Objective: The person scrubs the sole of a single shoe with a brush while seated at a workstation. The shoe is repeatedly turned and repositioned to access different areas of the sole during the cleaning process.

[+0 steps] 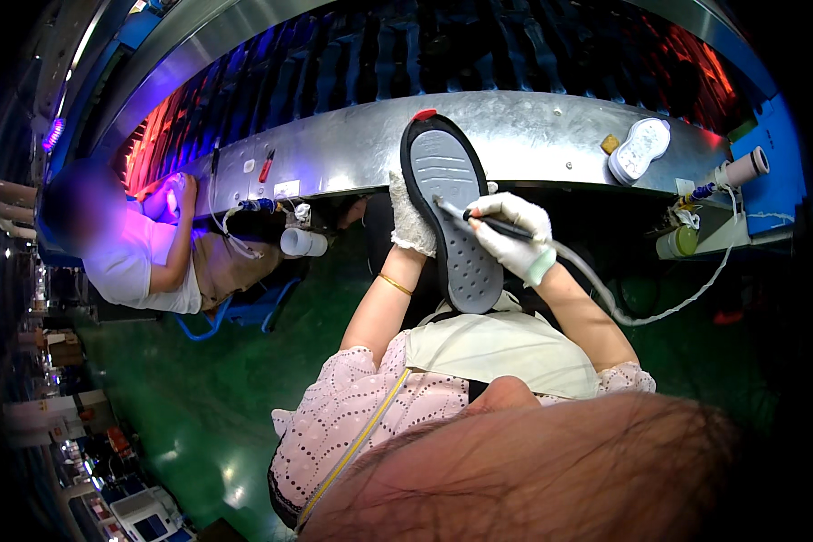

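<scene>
A shoe sole [462,239] stands nearly upright in front of me, its grey inner face turned toward me, with a black rim and a red patch at the top end. My left hand [413,217], in a white knit glove, grips it along the left edge; part of the fingers is hidden behind it. In my right hand [521,237], also gloved in white, is a black-handled brush [501,226], pinched like a pen. Its pale tip touches or nearly touches the middle of the grey face. A pale hose [608,303] runs from beneath that hand toward the right.
Beyond the sole runs a metal ledge [352,149] beside a dark slatted conveyor [406,59]. On it lie a white sole-shaped piece [643,149], a small yellow block [610,144] and a red-handled tool [266,167]. A co-worker [144,248] sits at left. A green-lidded container [680,240] hangs right.
</scene>
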A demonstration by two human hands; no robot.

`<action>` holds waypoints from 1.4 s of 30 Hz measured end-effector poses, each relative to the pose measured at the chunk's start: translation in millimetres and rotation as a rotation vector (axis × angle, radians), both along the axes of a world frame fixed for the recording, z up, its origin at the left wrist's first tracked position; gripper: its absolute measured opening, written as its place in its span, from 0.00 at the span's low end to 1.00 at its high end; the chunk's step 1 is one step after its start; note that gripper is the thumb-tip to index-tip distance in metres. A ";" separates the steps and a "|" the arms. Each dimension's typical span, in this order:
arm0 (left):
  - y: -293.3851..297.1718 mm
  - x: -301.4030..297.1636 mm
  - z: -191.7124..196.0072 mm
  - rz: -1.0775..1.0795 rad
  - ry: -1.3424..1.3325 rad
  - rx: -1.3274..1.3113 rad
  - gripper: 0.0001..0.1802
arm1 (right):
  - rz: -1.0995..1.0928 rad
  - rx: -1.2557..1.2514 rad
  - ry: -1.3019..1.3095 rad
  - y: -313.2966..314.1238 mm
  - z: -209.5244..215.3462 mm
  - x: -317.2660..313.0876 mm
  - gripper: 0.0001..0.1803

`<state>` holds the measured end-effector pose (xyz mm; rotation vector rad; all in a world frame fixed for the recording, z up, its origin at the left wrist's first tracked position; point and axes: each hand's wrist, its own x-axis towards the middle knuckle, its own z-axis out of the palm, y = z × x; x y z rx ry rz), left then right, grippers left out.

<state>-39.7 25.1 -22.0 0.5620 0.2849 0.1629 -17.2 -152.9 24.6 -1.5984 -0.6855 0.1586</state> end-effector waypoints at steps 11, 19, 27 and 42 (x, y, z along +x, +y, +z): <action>-28.7 -32.5 -37.7 -0.420 0.073 0.005 0.49 | -0.039 0.086 0.268 -28.6 -23.5 4.1 0.04; -27.3 3.0 -24.5 -0.394 -0.233 -0.074 0.59 | -0.054 0.173 0.222 -17.3 -14.3 15.7 0.05; -21.7 20.2 -3.1 -0.201 -0.349 0.043 0.66 | -0.035 0.205 0.300 -7.0 -3.4 12.7 0.05; -0.5 44.9 2.6 -0.041 -0.596 -0.169 0.66 | 0.077 0.126 -0.113 3.1 1.9 5.6 0.06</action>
